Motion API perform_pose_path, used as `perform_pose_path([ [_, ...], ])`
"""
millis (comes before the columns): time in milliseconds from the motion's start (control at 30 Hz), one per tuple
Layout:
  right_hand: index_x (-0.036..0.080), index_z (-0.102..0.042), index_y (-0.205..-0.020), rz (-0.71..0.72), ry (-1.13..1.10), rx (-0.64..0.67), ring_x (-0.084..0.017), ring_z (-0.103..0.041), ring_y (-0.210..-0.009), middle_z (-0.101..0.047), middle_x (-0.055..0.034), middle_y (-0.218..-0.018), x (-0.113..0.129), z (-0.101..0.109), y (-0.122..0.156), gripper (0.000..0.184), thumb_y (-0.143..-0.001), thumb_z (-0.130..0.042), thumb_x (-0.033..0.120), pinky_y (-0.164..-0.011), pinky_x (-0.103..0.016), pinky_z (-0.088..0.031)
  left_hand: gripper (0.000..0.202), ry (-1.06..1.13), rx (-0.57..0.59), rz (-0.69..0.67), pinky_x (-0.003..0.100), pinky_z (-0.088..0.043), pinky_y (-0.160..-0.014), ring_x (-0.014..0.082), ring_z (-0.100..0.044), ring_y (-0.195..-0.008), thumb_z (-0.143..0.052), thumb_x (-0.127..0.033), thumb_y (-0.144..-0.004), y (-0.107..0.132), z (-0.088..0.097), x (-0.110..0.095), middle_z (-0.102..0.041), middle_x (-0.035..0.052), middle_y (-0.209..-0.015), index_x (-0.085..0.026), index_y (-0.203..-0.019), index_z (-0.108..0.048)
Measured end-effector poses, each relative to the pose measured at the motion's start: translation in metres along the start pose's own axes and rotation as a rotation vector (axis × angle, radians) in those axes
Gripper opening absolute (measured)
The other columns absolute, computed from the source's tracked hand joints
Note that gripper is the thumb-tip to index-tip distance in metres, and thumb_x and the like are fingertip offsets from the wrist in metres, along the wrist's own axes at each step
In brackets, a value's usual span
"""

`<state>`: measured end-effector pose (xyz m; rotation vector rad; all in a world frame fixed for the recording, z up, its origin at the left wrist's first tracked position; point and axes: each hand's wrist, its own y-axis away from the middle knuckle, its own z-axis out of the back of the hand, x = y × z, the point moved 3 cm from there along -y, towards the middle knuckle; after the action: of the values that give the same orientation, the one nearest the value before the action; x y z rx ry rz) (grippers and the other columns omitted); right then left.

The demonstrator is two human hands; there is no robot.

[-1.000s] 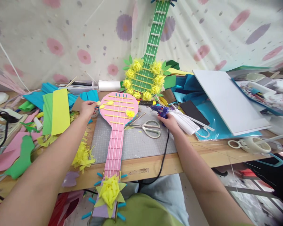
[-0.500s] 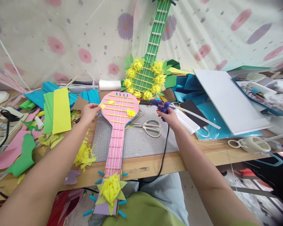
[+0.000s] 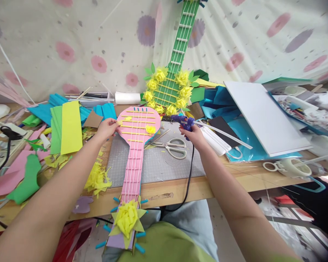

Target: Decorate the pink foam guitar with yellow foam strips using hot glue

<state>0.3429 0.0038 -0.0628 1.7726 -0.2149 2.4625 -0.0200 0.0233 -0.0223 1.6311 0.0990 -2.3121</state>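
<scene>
A pink paper guitar point(image 3: 133, 163) lies head toward me, its round body on the grey cutting mat point(image 3: 164, 169) and its head past the table edge. My left hand point(image 3: 108, 128) is at the left rim of the body, fingertips pinched on a small yellow paper piece point(image 3: 120, 122). A yellow paper flower point(image 3: 150, 129) and another small yellow piece point(image 3: 128, 118) sit on the body; a larger flower point(image 3: 126, 219) covers the head. To the right, my right hand point(image 3: 194, 135) grips a purple hot glue gun point(image 3: 184, 121), a long clear glue stick point(image 3: 226, 134) projecting from its back.
Scissors point(image 3: 176, 148) lie on the mat between my hands. A green paper guitar point(image 3: 177, 58) with yellow flowers leans at the back. Coloured paper scraps point(image 3: 98, 178) cover the left; a white board point(image 3: 265, 116) rests at right. The gun's black cord point(image 3: 190, 174) runs off the front edge.
The glue gun in my right hand has shifted slightly left. My left hand has moved a little right and still pinches the yellow paper piece at the guitar's rim.
</scene>
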Motion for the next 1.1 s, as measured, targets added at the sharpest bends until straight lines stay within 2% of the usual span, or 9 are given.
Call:
perform_pose_path([
  [167, 0.017, -0.062, -0.084, -0.021, 0.014, -0.011, -0.013, -0.056, -0.061, -0.062, -0.0022, -0.068, 0.006, 0.000, 0.003, 0.037, -0.058, -0.066, 0.043, -0.054, -0.025, -0.042, 0.021, 0.024, 0.112, 0.103, 0.017, -0.034, -0.040, 0.0106, -0.055, -0.050, -0.071, -0.016, -0.056, 0.005, 0.005, -0.008, -0.059, -0.0005, -0.055, -0.017, -0.067, -0.053],
  [300, 0.017, -0.062, -0.084, -0.022, 0.007, -0.010, -0.013, -0.055, -0.059, -0.062, -0.0020, -0.067, 0.008, 0.001, 0.003, 0.038, -0.057, -0.067, 0.043, -0.055, -0.026, -0.041, 0.023, 0.115, 0.212, 0.170, 0.017, -0.036, -0.042, 0.0123, -0.060, -0.058, -0.074, -0.014, -0.051, -0.002, 0.010, -0.009, -0.063, 0.0024, -0.063, -0.016, -0.066, -0.055],
  [367, 0.016, -0.063, -0.084, -0.020, -0.008, -0.010, -0.012, -0.054, -0.059, -0.062, -0.0016, -0.066, 0.009, 0.001, 0.003, 0.039, -0.057, -0.068, 0.044, -0.054, -0.025, -0.041, 0.019, 0.146, 0.182, 0.165, 0.017, -0.036, -0.042, 0.0118, -0.059, -0.058, -0.072, -0.013, -0.054, -0.007, 0.011, -0.009, -0.062, 0.0033, -0.063, -0.016, -0.065, -0.056],
  [500, 0.017, -0.062, -0.086, -0.006, -0.044, 0.008, -0.011, -0.050, -0.055, -0.059, -0.0006, -0.064, 0.018, -0.002, 0.006, 0.043, -0.058, -0.069, 0.049, -0.052, -0.025, -0.039, 0.016, 0.176, 0.011, 0.080, 0.017, -0.032, -0.040, 0.0107, -0.056, -0.053, -0.069, -0.014, -0.057, -0.005, 0.009, -0.014, -0.058, 0.0013, -0.059, -0.016, -0.064, -0.054],
  [600, 0.018, -0.061, -0.083, 0.034, -0.032, 0.040, -0.010, -0.048, -0.053, -0.057, 0.0001, -0.061, 0.030, -0.007, 0.007, 0.044, -0.059, -0.068, 0.054, -0.050, -0.025, -0.038, 0.017, 0.122, -0.004, 0.016, 0.018, -0.033, -0.042, 0.0111, -0.056, -0.052, -0.071, -0.018, -0.057, 0.007, 0.001, -0.023, -0.056, -0.0004, -0.057, -0.016, -0.065, -0.055],
  [700, 0.019, -0.060, -0.079, 0.062, 0.013, 0.076, -0.010, -0.046, -0.051, -0.053, 0.0018, -0.057, 0.041, -0.015, 0.008, 0.043, -0.060, -0.067, 0.056, -0.049, -0.025, -0.038, 0.020, 0.101, 0.016, 0.035, 0.019, -0.036, -0.044, 0.0121, -0.058, -0.054, -0.072, -0.019, -0.057, 0.020, -0.010, -0.028, -0.057, -0.0002, -0.059, -0.016, -0.064, -0.054],
  [900, 0.018, -0.057, -0.069, 0.096, 0.066, 0.192, -0.009, -0.041, -0.046, -0.045, 0.0037, -0.048, 0.060, -0.034, 0.015, 0.044, -0.065, -0.062, 0.061, -0.047, -0.025, -0.033, 0.018, 0.151, 0.107, 0.022, 0.020, -0.040, -0.043, 0.0098, -0.055, -0.050, -0.072, -0.022, -0.058, 0.038, -0.035, -0.023, -0.062, 0.0012, -0.065, -0.014, -0.069, -0.059],
  [967, 0.017, -0.058, -0.069, 0.112, 0.093, 0.238, -0.009, -0.042, -0.048, -0.046, 0.0033, -0.050, 0.066, -0.039, 0.020, 0.045, -0.066, -0.061, 0.062, -0.049, -0.025, -0.034, 0.016, 0.150, 0.142, 0.013, 0.020, -0.040, -0.043, 0.0091, -0.054, -0.050, -0.070, -0.023, -0.059, 0.042, -0.044, -0.021, -0.063, 0.0021, -0.067, -0.014, -0.068, -0.061],
  [1100, 0.016, -0.064, -0.078, 0.163, 0.187, 0.267, -0.012, -0.049, -0.059, -0.055, 0.0004, -0.060, 0.073, -0.047, 0.024, 0.043, -0.066, -0.064, 0.058, -0.057, -0.025, -0.039, 0.012, 0.134, 0.131, 0.005, 0.019, -0.037, -0.041, 0.0080, -0.051, -0.047, -0.067, -0.024, -0.063, 0.047, -0.055, -0.019, -0.063, 0.0015, -0.064, -0.015, -0.065, -0.059],
])
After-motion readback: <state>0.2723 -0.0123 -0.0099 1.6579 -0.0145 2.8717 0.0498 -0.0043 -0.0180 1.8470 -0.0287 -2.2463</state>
